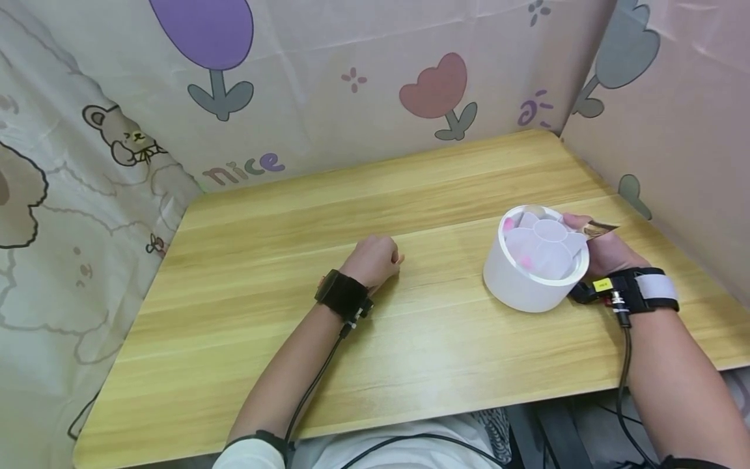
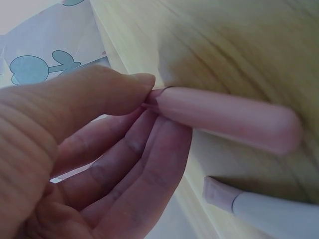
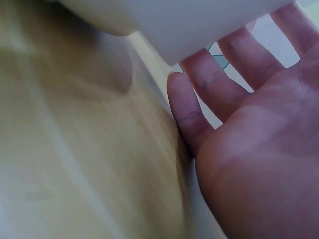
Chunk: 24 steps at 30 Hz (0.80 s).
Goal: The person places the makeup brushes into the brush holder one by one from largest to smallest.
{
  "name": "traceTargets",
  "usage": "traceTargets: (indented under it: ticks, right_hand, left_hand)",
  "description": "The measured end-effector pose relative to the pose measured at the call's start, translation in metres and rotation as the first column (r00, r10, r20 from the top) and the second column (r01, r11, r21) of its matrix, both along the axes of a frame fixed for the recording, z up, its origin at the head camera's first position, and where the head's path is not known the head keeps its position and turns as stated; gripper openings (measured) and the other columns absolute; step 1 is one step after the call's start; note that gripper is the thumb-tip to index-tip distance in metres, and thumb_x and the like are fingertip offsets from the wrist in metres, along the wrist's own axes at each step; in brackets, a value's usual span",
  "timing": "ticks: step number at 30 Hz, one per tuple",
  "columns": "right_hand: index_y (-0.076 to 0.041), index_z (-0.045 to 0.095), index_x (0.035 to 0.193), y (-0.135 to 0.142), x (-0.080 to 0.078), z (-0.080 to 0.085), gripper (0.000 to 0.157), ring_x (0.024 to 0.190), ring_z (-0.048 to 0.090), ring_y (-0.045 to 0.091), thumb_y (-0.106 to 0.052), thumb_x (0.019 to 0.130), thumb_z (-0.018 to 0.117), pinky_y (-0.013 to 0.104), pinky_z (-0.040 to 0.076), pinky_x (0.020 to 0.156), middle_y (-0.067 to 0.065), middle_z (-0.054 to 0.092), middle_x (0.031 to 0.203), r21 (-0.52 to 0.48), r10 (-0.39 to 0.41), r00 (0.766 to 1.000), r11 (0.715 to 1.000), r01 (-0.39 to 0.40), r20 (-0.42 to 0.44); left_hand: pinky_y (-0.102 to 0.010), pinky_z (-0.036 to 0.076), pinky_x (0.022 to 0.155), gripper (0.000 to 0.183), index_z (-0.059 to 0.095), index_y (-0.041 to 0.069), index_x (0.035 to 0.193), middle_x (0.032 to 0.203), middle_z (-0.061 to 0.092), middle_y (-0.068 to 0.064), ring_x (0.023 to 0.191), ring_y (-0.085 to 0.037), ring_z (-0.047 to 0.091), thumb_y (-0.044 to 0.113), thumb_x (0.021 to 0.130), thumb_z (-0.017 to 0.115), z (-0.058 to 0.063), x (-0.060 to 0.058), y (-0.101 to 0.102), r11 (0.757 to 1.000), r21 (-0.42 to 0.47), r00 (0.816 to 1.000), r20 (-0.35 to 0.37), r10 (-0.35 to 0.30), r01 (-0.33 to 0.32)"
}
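Note:
My left hand [image 1: 370, 262] is over the middle of the table, its knuckles upward. In the left wrist view, its thumb and fingertips pinch the narrow end of a pink, round-ended, tube-like stick [image 2: 234, 117]. Close by is a white stick with a pale pink end [image 2: 274, 214]. The head view hides both sticks. At the right, my right hand [image 1: 612, 251] holds a white round container [image 1: 521, 286] by its side, the fingertips behind its wall in the right wrist view. A pale flower-shaped insert [image 1: 547, 242] with pink spots fills the container's top.
A small shiny gold-brown piece [image 1: 599, 228] shows beside the right thumb. The wooden table [image 1: 246, 312] meets printed cloth [image 1: 316, 124] at the back and sides. Black cables [image 1: 627, 365] run from both wrist straps along the forearms.

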State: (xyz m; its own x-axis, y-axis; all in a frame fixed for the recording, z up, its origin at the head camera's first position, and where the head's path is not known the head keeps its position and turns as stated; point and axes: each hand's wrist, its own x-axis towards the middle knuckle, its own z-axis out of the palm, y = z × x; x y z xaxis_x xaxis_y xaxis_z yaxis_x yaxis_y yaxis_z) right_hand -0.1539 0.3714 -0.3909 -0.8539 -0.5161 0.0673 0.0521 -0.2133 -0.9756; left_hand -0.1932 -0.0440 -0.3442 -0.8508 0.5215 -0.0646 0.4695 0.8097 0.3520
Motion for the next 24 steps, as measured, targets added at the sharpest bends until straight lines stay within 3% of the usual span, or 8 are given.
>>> traceTargets:
  ticks: [8, 14, 20, 24]
  right_hand:
    - [-0.030, 0.062, 0.121, 0.000, 0.006, 0.009, 0.048, 0.105, 0.066, 0.006, -0.044, 0.112, 0.017, 0.027, 0.052, 0.088, -0.014, 0.072, 0.116, 0.177, -0.165, 0.971, 0.975, 0.134, 0.173]
    - [-0.031, 0.064, 0.120, 0.000, 0.003, 0.011, 0.046, 0.104, 0.063, 0.005, -0.046, 0.112, 0.021, 0.025, 0.049, 0.086, -0.015, 0.071, 0.114, 0.223, -0.221, 0.967, 0.956, 0.189, 0.125]
    - [-0.029, 0.068, 0.117, 0.000, 0.001, 0.007, 0.050, 0.099, 0.067, 0.006, -0.040, 0.113, 0.020, 0.024, 0.051, 0.085, -0.013, 0.074, 0.110, 0.162, -0.205, 0.975, 0.969, 0.189, 0.088]
    - [-0.025, 0.072, 0.110, -0.002, 0.001, 0.009, 0.052, 0.092, 0.068, 0.006, -0.033, 0.112, 0.021, 0.025, 0.053, 0.083, -0.013, 0.076, 0.103, 0.080, -0.150, 0.986, 0.986, 0.144, 0.076]
  left_hand:
    - [-0.017, 0.028, 0.049, 0.055, 0.039, 0.018, 0.052, 0.052, 0.025, 0.007, 0.046, -0.006, 0.028, 0.015, 0.102, 0.062, 0.001, -0.001, 0.001, 1.000, -0.008, 1.000, -0.009, -0.008, 0.008]
    - [-0.017, 0.032, 0.051, 0.051, 0.046, 0.016, 0.054, 0.053, 0.030, 0.007, 0.048, -0.006, 0.033, 0.016, 0.102, 0.063, 0.003, -0.001, 0.001, 1.000, -0.007, 1.000, -0.012, -0.005, 0.004]
    - [-0.016, 0.038, 0.051, 0.035, 0.067, 0.006, 0.066, 0.052, 0.042, 0.006, 0.045, -0.006, 0.039, 0.011, 0.101, 0.063, 0.005, 0.000, 0.000, 1.000, -0.001, 1.000, 0.003, -0.003, 0.003]
    - [-0.016, 0.037, 0.050, 0.039, 0.062, 0.009, 0.061, 0.050, 0.041, 0.006, 0.042, -0.005, 0.038, 0.010, 0.100, 0.063, 0.005, -0.001, 0.001, 1.000, 0.004, 1.000, 0.005, -0.005, 0.004]
